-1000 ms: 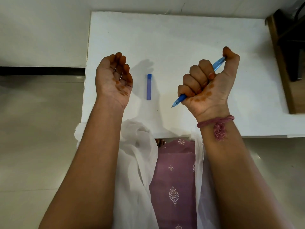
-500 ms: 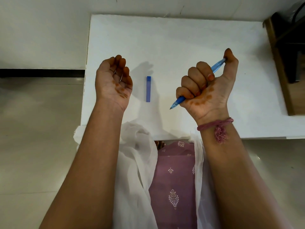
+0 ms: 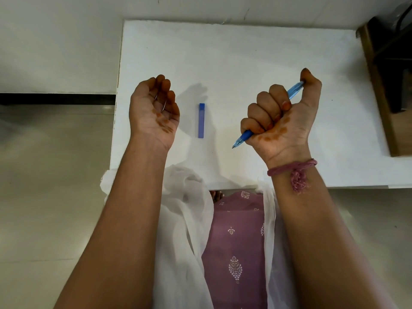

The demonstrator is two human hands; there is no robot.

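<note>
Head view shows me almost no change. My right grip stays curled tight round the blue pen, held up over the counter. My left grip stays loose and empty. The blue stick lies between them, so I think nothing has started yet.

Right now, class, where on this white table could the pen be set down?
Free: the far half of the table, beyond both hands; also between the right hand and the wooden stand. Crowded: between the left hand and the pen, where the blue bar lies.
</note>
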